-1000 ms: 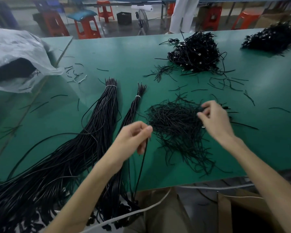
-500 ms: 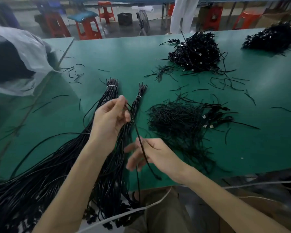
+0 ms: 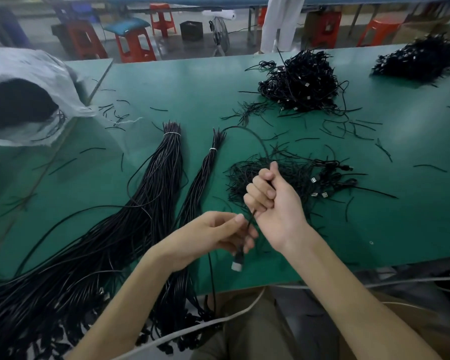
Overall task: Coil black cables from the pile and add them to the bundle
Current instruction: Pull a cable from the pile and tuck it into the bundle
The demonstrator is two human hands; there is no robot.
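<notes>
One black cable (image 3: pixel 255 137) arcs from the table up into my right hand (image 3: pixel 273 201), whose fingers curl around it. The same cable runs down to my left hand (image 3: pixel 218 235), which pinches it near its plug end (image 3: pixel 238 261). Both hands hover over the near edge of the green table (image 3: pixel 374 229). Behind my right hand lies the loose pile of thin black pieces and cables (image 3: pixel 291 175). A thin tied bundle (image 3: pixel 205 175) and a thick tied bundle (image 3: pixel 156 183) lie to the left, stretching toward me.
Two heaps of coiled black cables (image 3: pixel 299 81) (image 3: pixel 421 59) sit at the back and back right. A white plastic sack (image 3: pixel 29 97) lies at the far left. Short black offcuts litter the table. Red stools (image 3: pixel 135 45) stand beyond it.
My left hand has dropped from above the thin bundle to the near edge. My right hand has risen and closed round the cable, which now arcs out over the table.
</notes>
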